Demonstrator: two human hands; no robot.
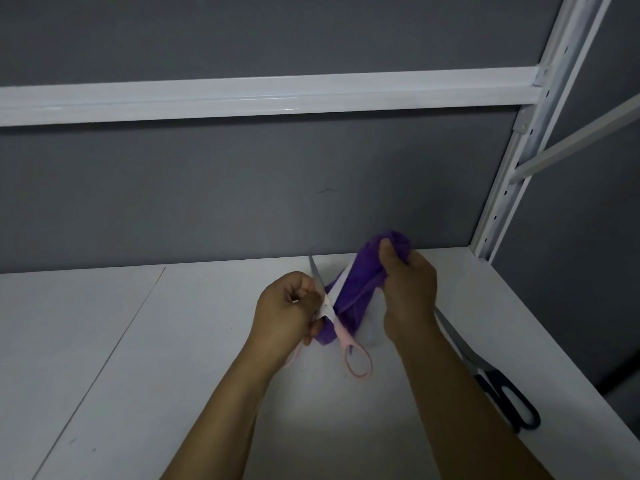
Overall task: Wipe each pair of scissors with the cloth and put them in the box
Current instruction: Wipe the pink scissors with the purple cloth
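Observation:
My left hand [289,315] grips a pair of pink-handled scissors [349,348] near the pivot, with the blades spread apart. One blade points up past my knuckles; the other runs into the purple cloth [356,282]. My right hand [408,289] holds the bunched cloth around that blade, above the white shelf. One pink handle loop hangs below my left hand. A second pair of scissors with black handles [502,393] lies flat on the shelf to the right, partly hidden by my right forearm. No box is in view.
The white shelf surface [173,358] has a seam running diagonally at the left. A grey back wall, a white crossbeam [242,98] overhead and a white perforated upright post [502,188] at the right enclose the space.

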